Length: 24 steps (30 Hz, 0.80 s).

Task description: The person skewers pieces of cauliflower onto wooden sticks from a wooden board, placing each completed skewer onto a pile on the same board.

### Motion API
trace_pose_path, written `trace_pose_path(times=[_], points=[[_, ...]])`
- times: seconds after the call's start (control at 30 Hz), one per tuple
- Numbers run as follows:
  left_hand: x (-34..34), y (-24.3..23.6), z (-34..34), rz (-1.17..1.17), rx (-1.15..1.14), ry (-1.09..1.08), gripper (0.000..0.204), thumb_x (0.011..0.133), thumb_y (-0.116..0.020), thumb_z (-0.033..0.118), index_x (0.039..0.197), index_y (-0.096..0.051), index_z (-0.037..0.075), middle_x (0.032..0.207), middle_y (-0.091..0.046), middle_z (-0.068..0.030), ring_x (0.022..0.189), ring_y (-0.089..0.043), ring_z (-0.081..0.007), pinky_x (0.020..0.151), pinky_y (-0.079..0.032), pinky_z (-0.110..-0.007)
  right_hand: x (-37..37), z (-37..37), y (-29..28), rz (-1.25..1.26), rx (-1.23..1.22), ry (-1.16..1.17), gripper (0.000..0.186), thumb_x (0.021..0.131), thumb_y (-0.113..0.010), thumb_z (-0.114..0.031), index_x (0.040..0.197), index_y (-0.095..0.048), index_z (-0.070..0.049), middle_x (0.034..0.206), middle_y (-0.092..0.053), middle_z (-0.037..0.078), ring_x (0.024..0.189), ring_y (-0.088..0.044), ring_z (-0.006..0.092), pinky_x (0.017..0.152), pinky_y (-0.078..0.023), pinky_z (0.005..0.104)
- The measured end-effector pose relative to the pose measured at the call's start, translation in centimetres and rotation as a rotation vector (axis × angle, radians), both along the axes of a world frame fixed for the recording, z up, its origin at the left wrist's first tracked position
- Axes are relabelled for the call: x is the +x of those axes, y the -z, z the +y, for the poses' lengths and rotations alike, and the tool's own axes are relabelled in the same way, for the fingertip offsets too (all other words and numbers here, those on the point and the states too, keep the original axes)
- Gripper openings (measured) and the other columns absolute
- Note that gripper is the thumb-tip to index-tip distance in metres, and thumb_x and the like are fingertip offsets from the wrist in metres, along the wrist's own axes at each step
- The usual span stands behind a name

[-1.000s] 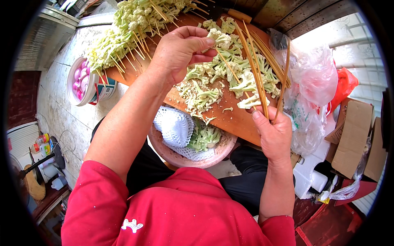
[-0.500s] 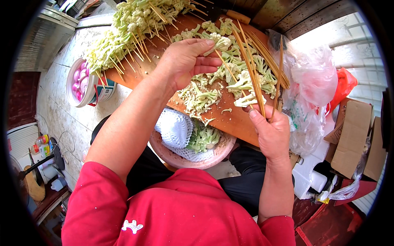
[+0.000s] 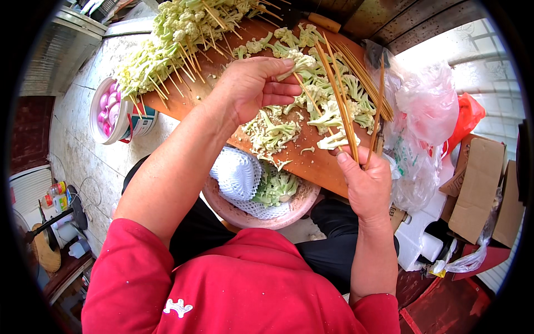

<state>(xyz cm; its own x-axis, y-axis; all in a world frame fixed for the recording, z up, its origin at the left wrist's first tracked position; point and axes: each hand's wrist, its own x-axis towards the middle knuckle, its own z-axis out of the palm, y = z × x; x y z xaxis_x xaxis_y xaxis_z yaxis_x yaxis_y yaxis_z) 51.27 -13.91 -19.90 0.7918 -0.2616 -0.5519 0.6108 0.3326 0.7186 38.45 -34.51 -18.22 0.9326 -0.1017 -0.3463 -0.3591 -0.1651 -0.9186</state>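
My left hand [image 3: 253,86] reaches over the board and pinches a cauliflower floret [image 3: 299,61] between thumb and forefinger, its other fingers loosely curled. From that floret a thin bamboo skewer [image 3: 310,96] slants down toward my right hand [image 3: 365,177]. My right hand is closed round several bamboo skewers [image 3: 344,114], which fan upward from its grip. At its fingertips a pale floret [image 3: 331,141] sits by the lower part of the slanting skewer; whether it is threaded on is hard to tell. Loose cauliflower pieces [image 3: 272,133] lie on the wooden board [image 3: 325,167] beneath.
Skewered cauliflower [image 3: 178,33] is heaped at the board's far left. More skewers [image 3: 364,75] lie at its right, near plastic bags [image 3: 425,106] and cardboard [image 3: 477,189]. A pink basin [image 3: 261,222] with cauliflower and white netting stands below; a bucket [image 3: 119,131] of purple-pink onions is left.
Both hands hold nearly the same place and grip. My left hand has shifted very slightly to the right and down with the floret.
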Motion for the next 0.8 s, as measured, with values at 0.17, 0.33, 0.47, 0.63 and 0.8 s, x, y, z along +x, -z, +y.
trace_pose_path(times=[0.17,0.33,0.47,0.63,0.8], points=[[-0.2,0.0,-0.2,-0.001,0.027,0.010,0.018,0.088,-0.058,0.017,0.095,-0.057,0.001,0.084,-0.063,-0.0123,0.076,-0.065,-0.0226,0.067,-0.056,-0.034,0.0,0.0,-0.1,0.003,0.010,0.019,0.013,0.085,-0.061,-0.010,0.089,-0.065,0.002,0.067,-0.051,-0.008,0.061,-0.041,0.0012,0.052,-0.034,0.0189],[-0.6,-0.1,-0.5,-0.012,0.068,0.008,0.020,0.087,-0.059,0.017,0.095,-0.057,-0.001,0.085,-0.063,-0.0130,0.076,-0.065,-0.0233,0.066,-0.056,-0.034,0.0,-0.1,-0.3,-0.004,-0.002,0.021,0.014,0.086,-0.061,-0.010,0.090,-0.065,0.003,0.067,-0.051,-0.007,0.062,-0.042,0.0012,0.053,-0.034,0.0191],[-2.2,0.2,-2.0,-0.001,0.081,0.135,0.023,0.086,-0.062,0.019,0.095,-0.058,-0.002,0.084,-0.062,-0.0128,0.074,-0.065,-0.0223,0.065,-0.056,-0.033,0.4,0.6,-0.5,0.022,0.047,0.035,0.014,0.086,-0.061,-0.010,0.091,-0.065,0.003,0.066,-0.050,-0.007,0.062,-0.042,0.0013,0.052,-0.034,0.0190],[-2.2,0.4,-2.4,-0.018,0.064,0.083,0.022,0.086,-0.061,0.020,0.094,-0.057,-0.001,0.081,-0.061,-0.0115,0.068,-0.063,-0.0209,0.066,-0.056,-0.033,0.9,0.4,-0.1,0.016,0.050,0.028,0.015,0.086,-0.060,-0.011,0.089,-0.064,0.003,0.065,-0.049,-0.007,0.060,-0.040,0.0014,0.051,-0.033,0.0192],[-2.1,0.7,-2.4,-0.052,0.043,0.110,0.023,0.087,-0.060,0.021,0.095,-0.056,0.000,0.085,-0.061,-0.0129,0.073,-0.063,-0.0210,0.068,-0.055,-0.032,0.9,0.2,0.4,0.017,0.061,0.019,0.015,0.086,-0.061,-0.012,0.089,-0.064,0.002,0.066,-0.050,-0.007,0.059,-0.040,0.0014,0.051,-0.033,0.0194]])
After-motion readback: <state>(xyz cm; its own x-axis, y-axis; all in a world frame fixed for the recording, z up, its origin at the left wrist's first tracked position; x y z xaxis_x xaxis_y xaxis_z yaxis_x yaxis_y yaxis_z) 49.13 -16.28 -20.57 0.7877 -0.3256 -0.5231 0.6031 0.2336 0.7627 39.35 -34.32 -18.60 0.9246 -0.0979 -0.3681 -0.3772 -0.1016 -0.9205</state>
